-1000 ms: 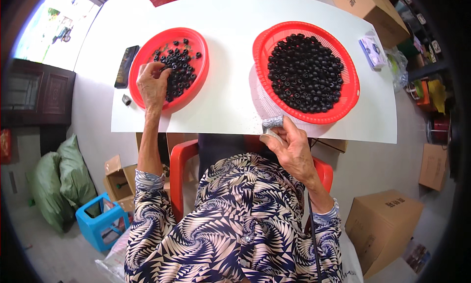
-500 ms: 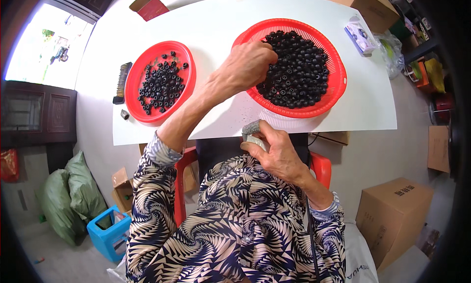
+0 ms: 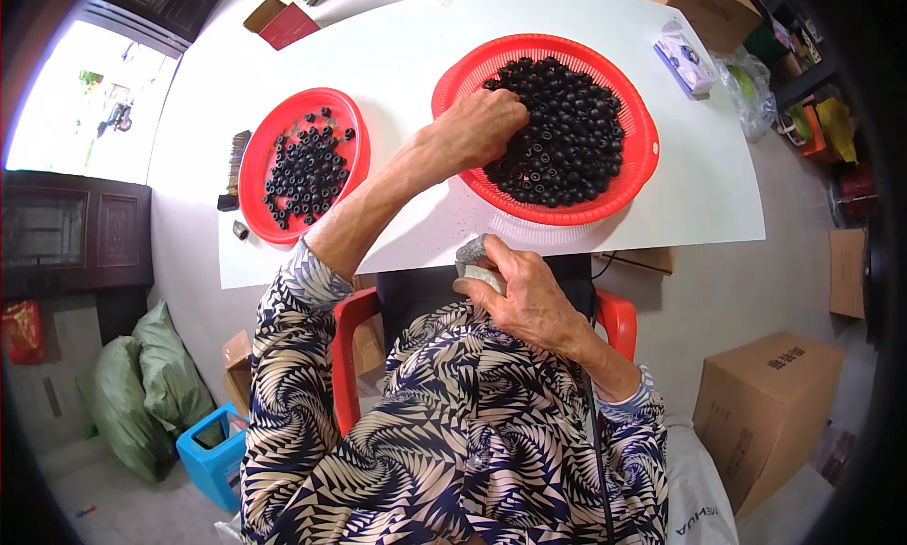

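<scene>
My left hand (image 3: 477,129) reaches over the left rim of a red plastic basket (image 3: 646,153), fingers curled down among small black ring-like pieces (image 3: 576,134). What its fingertips pinch is hidden. Close to my body, past the table's front edge, my right hand (image 3: 529,299) is closed, thumb and fingers together around a small pale object (image 3: 482,278) whose kind I cannot make out. A grey covering (image 3: 470,250) wraps its index fingertip. To the left, a shallow red tray (image 3: 248,181) holds more black pieces (image 3: 307,172), some with a hole visible.
All this sits on a white table (image 3: 406,63). A brush-like tool (image 3: 234,167) and a small dark grey piece (image 3: 240,229) lie left of the tray. A tissue pack (image 3: 685,63) is at the right. Cardboard boxes (image 3: 770,417) and a blue stool (image 3: 213,460) stand around.
The view has shifted slightly. My left hand stays at the basket's left side, its fingers still down among the black pieces. My right hand keeps its hold near my body.
</scene>
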A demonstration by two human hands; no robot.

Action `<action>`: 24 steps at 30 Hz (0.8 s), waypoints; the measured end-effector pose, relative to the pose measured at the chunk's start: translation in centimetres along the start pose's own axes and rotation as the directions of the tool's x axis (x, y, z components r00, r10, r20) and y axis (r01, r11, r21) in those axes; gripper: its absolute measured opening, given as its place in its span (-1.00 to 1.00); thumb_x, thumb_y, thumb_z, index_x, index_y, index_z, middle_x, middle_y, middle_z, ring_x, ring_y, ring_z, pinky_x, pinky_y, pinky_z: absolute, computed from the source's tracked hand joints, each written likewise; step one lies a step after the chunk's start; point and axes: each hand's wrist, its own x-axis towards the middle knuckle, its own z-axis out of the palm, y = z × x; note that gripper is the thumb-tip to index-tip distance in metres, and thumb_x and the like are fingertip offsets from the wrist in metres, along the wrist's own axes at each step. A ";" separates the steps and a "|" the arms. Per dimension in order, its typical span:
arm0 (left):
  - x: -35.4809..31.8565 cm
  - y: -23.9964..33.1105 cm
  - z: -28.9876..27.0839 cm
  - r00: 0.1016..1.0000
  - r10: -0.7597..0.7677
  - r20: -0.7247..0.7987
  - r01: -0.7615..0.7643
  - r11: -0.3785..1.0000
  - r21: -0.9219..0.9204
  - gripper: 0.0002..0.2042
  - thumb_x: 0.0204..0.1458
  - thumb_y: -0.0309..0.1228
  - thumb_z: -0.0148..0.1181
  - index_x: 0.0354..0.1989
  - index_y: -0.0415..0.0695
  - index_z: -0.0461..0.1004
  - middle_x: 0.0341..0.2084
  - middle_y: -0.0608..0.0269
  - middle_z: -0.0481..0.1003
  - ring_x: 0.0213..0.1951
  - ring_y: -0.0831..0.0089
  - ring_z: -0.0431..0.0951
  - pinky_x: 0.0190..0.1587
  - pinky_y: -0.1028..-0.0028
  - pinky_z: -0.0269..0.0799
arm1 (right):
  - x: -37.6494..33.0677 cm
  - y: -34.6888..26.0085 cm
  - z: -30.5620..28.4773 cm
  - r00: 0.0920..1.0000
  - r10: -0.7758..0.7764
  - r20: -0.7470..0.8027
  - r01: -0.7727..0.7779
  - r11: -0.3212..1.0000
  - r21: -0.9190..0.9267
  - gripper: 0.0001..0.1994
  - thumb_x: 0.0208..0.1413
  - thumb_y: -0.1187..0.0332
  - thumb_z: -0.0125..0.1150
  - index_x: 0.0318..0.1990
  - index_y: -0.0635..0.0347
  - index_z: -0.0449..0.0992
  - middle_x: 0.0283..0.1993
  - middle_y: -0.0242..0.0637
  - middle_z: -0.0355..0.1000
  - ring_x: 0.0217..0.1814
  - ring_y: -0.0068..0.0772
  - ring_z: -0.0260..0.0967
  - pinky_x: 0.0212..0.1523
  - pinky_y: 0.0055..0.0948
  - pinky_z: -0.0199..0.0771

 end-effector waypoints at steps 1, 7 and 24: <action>0.1 0.1 0.0 1.000 -0.011 0.020 0.012 1.000 -0.010 -0.86 -0.18 -0.62 0.07 -0.41 -0.27 0.50 -0.33 0.02 0.47 -0.25 0.09 0.50 -0.21 0.24 0.46 | 0.0 0.0 0.0 1.000 0.002 -0.004 -0.002 1.000 -0.004 -0.69 0.00 0.29 0.21 -0.29 0.33 0.26 -0.51 0.10 0.39 -0.39 0.20 0.37 -0.37 -0.01 0.28; -2.2 0.5 -2.8 0.984 -0.143 -0.102 0.098 0.928 -0.359 -0.82 -0.16 -0.61 0.09 -0.32 -0.28 0.50 -0.39 0.03 0.53 -0.30 0.23 0.56 -0.20 0.38 0.49 | 0.0 -0.1 0.1 1.000 0.018 0.012 -0.018 1.000 0.010 -0.69 -0.01 0.31 0.20 -0.26 0.37 0.28 -0.48 0.13 0.40 -0.37 0.24 0.37 -0.35 -0.02 0.30; -16.6 6.2 0.4 0.765 -0.622 0.168 0.036 -0.219 -0.975 -0.82 -0.14 -0.67 0.19 -0.30 -0.33 0.49 -0.33 0.15 0.52 -0.26 0.47 0.53 -0.11 0.49 0.47 | 1.0 0.4 0.9 0.990 0.141 -0.008 -0.140 0.987 0.081 -0.75 -0.03 0.44 0.26 -0.28 0.36 0.33 -0.44 -0.03 0.45 -0.43 -0.23 0.46 -0.41 -0.34 0.37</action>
